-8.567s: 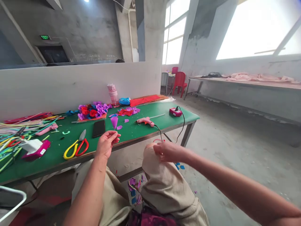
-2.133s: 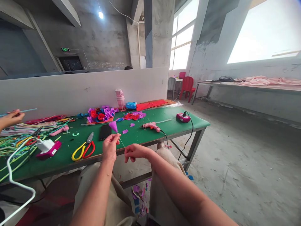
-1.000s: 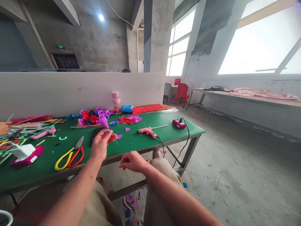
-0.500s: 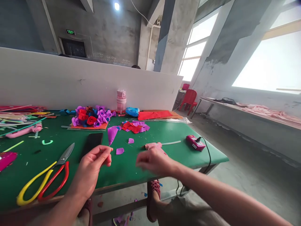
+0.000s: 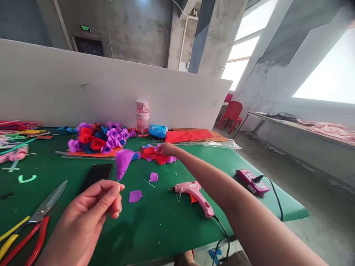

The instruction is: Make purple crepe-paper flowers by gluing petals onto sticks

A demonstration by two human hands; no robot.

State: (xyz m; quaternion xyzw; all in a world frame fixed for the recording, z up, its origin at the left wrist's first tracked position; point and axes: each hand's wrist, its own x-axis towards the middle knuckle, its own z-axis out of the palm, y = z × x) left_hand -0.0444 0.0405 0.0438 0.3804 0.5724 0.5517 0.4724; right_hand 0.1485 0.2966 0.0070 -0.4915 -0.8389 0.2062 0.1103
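Note:
My left hand (image 5: 93, 210) is closed in a pinch around the thin stem of a purple paper flower (image 5: 122, 162), a cone-shaped bloom held upright. My right hand (image 5: 166, 149) reaches forward to a pile of red and purple paper petals (image 5: 158, 158), touching or just over its far side; its fingertips are too small and hidden to make out. Below my right forearm lies a pink glue gun (image 5: 191, 189) on its side. Two loose purple petals, a nearer one (image 5: 135, 196) and a farther one (image 5: 153, 177), rest on the green table (image 5: 155, 229).
Finished paper flowers (image 5: 104, 138) are heaped at the back left. Scissors (image 5: 41, 212) and a black phone (image 5: 97, 175) lie beside my left hand. A pink bottle (image 5: 142, 118), blue packet (image 5: 158, 131) and red paper (image 5: 188, 136) line the white board (image 5: 83, 81). A power strip (image 5: 252, 182) sits right.
My right hand has moved away from the glue gun, forward to the petal pile. My left hand still pinches the flower stem. The view has shifted closer to the table.

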